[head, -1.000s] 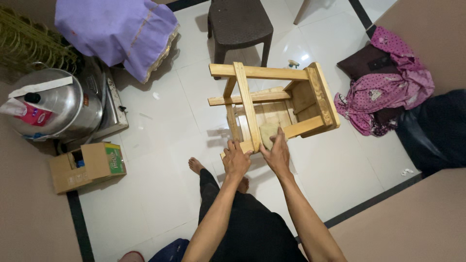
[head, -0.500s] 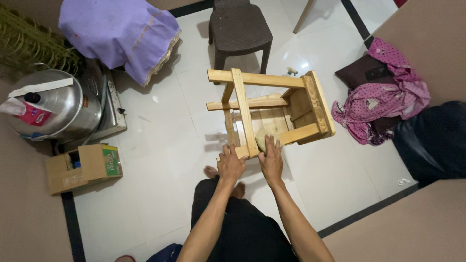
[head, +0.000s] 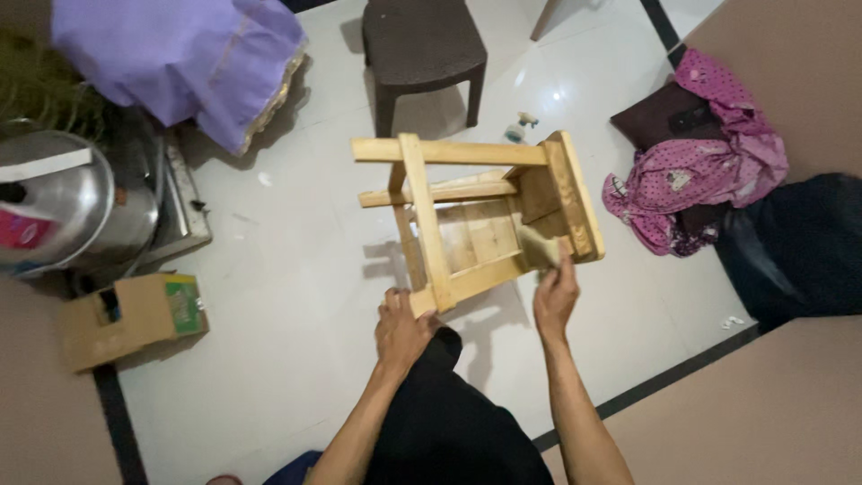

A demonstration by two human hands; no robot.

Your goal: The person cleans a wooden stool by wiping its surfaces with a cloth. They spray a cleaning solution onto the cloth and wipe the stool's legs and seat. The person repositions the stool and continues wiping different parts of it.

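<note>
Left hand (head: 401,325) clamps the near leg end of the tipped wooden stool (head: 471,211). Right hand (head: 555,292) presses a cloth pad (head: 539,242) against its seat edge. White floor (head: 296,296) lies open leftward; brown chair (head: 422,45) sits close behind.

Lying on the white floor at left: brown cardboard box (head: 135,319) with green label; just above, pink-and-white packet (head: 20,226) resting on the steel pot (head: 63,211).

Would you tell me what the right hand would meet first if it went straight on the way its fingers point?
Probably the wooden stool: the right hand already presses a pad against its seat end, though depth is uncertain.
</note>
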